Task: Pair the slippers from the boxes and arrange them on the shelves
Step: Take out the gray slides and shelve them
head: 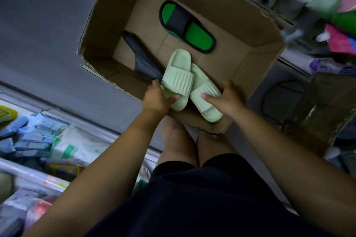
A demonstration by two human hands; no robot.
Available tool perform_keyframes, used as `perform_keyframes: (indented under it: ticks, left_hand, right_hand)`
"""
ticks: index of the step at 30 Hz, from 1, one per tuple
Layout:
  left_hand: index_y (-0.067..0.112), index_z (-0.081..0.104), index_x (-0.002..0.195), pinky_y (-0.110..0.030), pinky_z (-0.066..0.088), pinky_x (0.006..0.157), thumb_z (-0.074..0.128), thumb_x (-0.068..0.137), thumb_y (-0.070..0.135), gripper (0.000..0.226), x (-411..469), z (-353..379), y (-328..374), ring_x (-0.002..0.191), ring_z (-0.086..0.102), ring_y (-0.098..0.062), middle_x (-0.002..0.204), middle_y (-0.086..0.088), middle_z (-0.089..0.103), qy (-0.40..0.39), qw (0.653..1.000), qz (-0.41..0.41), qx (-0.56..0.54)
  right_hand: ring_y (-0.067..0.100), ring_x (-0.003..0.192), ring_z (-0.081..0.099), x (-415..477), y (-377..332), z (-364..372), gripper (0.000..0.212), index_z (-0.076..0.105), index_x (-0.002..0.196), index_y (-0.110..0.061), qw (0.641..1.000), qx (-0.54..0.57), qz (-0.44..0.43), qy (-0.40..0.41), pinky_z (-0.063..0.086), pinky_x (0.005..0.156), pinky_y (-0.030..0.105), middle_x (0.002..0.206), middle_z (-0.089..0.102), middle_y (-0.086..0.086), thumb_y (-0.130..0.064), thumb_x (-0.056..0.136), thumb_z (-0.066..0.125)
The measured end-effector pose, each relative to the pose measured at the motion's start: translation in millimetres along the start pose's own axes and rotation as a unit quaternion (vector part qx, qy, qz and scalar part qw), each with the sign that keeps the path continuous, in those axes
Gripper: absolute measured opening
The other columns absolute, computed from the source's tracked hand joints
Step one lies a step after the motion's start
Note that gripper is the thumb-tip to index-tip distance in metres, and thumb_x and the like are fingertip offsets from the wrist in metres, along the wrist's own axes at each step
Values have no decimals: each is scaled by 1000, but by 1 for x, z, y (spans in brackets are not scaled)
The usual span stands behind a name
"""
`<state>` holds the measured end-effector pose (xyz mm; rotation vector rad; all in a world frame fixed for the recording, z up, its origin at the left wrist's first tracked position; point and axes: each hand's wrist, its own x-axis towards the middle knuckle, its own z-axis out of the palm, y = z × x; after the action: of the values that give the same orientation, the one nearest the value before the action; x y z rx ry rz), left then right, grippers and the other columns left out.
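Note:
An open cardboard box stands on the floor in front of my legs. Over its near edge my left hand grips a pale green ribbed slipper by its strap end. My right hand holds the matching pale green slipper, thumb on the strap; this one lies partly under the first. A black slipper with a bright green insole lies flat on the box bottom. A plain black slipper leans on its side against the left wall of the box.
A low shelf at the left holds blue packets and plastic-wrapped goods. A second cardboard box sits at the right, with a dark round thing beside it. Bagged goods and cloths crowd the shelves at the upper right. Grey floor lies left of the box.

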<state>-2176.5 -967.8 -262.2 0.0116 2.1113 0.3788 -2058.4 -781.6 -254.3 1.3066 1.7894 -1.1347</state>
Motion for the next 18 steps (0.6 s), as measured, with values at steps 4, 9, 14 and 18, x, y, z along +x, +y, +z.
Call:
perform_keyframes:
  ticks: [4,9,14,18]
  left_hand:
    - [4,30,151,-40,43,105,84,79,38,97,14,-9,10,132,50,-36,144,-17,52,-91,995,14,50]
    - [2,51,135,-44,51,100,86,78,33,74,13,-22,8,119,59,-34,129,-15,61,-93,995,12,15]
    - [-1,62,122,-45,62,83,87,78,23,55,-8,-46,0,98,71,-29,114,-15,70,-86,978,-42,-184]
    - [-3,64,120,-26,61,64,77,86,6,37,-52,-69,11,84,74,-19,109,-14,73,-77,940,-30,-332]
  right_hand:
    - [32,146,31,19,-5,-2,124,3,159,-9,990,-49,85,-100,35,110,39,163,24,11,-57,74,80]
    - [27,124,56,28,-8,-1,98,42,146,-12,987,22,76,-137,48,105,43,142,55,8,-52,69,87]
    - [18,107,56,0,-19,-13,87,43,144,-13,986,119,55,-107,48,88,34,125,56,0,-49,76,83]
    - [10,95,63,-45,-22,-27,74,52,131,-19,979,198,15,-45,51,75,29,120,63,-2,-53,74,83]
